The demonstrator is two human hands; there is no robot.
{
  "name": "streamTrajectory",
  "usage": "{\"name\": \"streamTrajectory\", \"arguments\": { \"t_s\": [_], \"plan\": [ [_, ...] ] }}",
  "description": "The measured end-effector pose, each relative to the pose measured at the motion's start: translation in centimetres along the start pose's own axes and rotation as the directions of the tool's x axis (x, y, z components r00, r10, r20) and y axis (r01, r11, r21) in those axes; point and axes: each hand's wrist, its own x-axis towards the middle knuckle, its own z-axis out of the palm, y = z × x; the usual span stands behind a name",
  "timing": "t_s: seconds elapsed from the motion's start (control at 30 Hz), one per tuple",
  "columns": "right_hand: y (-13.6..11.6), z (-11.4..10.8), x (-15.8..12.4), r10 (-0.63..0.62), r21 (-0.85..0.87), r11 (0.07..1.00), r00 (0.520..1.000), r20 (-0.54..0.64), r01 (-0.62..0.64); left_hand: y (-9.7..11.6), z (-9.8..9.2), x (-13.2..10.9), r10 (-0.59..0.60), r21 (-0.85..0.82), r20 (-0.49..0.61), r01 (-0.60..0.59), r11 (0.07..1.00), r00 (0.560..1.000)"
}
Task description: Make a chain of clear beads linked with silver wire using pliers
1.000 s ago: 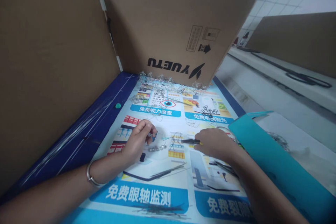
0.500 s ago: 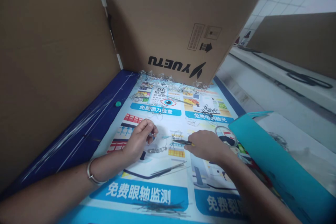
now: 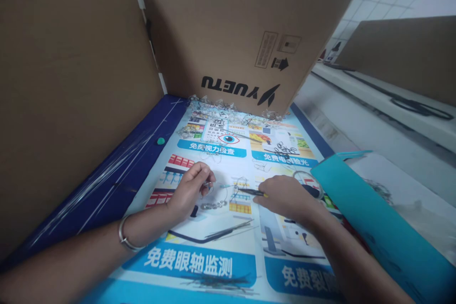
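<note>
My left hand is closed in a pinch on a thin wire piece; the part inside the fingers is hidden. A fine wire runs from it to the right. My right hand is wrapped round a pair of pliers with dark slim jaws and a bit of yellow on the handle. The jaw tips point left and meet a small wire loop; whether they grip it I cannot tell. Just below, between the hands, lies a short row of clear round beads.
Loose straight wires lie in a bundle and a pile nearer me. Clear wire-and-bead pieces line the back, against a cardboard wall. A teal box stands at right, and a roll of clear tape lies beside it.
My right hand and the pliers have shifted slightly to the right. My left hand stays almost where it was, still pinching the wire.
</note>
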Motion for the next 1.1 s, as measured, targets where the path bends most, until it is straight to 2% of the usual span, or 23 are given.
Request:
{"name": "streamTrajectory", "arguments": {
  "t_s": [0.2,0.77,1.1],
  "plan": [
    [-0.2,0.1,-0.1,-0.006,-0.006,1.0,1.0,0.029,0.006,0.0,0.0,0.0,-0.005,0.016,-0.004,0.006,1.0,1.0],
    [-1.2,0.2,0.2,0.039,-0.013,0.999,0.999,0.01,-0.039,0.0,0.0,0.0,-0.01,0.055,0.013,0.009,0.998,1.0],
    [-0.4,0.7,0.6,0.013,0.008,1.0,1.0,0.021,-0.013,0.0,0.0,0.0,-0.027,0.027,0.005,0.027,0.999,1.0]
  ]
}}
